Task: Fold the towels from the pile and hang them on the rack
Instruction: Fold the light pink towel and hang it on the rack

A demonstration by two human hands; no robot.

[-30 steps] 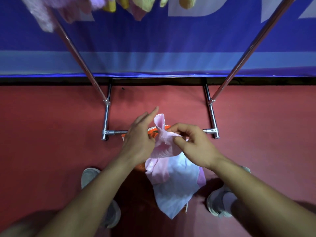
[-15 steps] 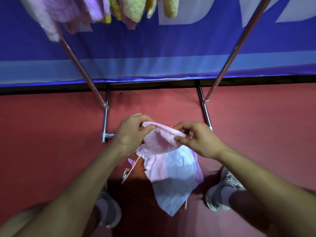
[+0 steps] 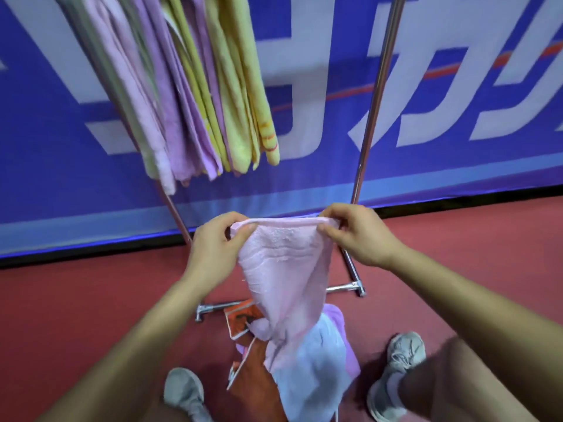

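Observation:
A pink towel [image 3: 286, 269] hangs stretched between my two hands, its top edge taut. My left hand [image 3: 213, 245] pinches the left corner and my right hand [image 3: 359, 233] pinches the right corner. The towel's lower end drapes down onto the pile [image 3: 313, 363] of pale blue and purple towels on the floor between my feet. The metal rack [image 3: 376, 95] stands just beyond, with several folded pink, purple and yellow towels [image 3: 195, 95] hung at its upper left.
An orange bag [image 3: 243, 321] lies under the pile by the rack's chrome base bar [image 3: 344, 288]. My grey shoes [image 3: 402, 357] flank the pile on the red floor. A blue banner [image 3: 457, 117] closes off the back.
Both hands have risen and spread apart, lifting the pink towel off the pile and pulling its top edge straight. The view has tilted up, showing more of the hung towels.

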